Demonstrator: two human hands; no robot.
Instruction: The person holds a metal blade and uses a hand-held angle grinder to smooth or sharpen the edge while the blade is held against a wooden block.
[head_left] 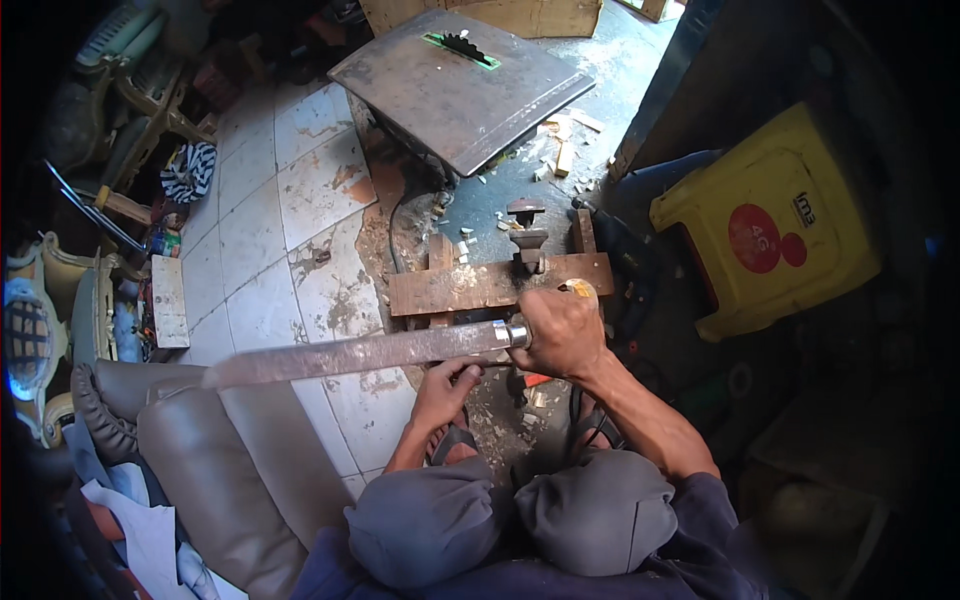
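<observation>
My right hand point(562, 335) is closed round the handle of a machete point(370, 352). Its long, worn blade points left across the front of me, with a bright metal collar at the handle. Just below the blade, my left hand point(442, 395) pinches a thin dark rod point(492, 365); its far end is partly hidden by my right hand. Beyond both hands lies a low wooden bench point(497, 283), with a small metal vise point(528, 252) standing on it. A bit of red point(537, 380) shows under my right hand.
A table saw point(460, 90) with a toothed blade stands ahead. To the right is a yellow plastic stool point(780, 220). A brown padded seat point(215, 460) lies at left, near carved chair frames point(95, 310). Wood scraps point(563, 158) litter the floor.
</observation>
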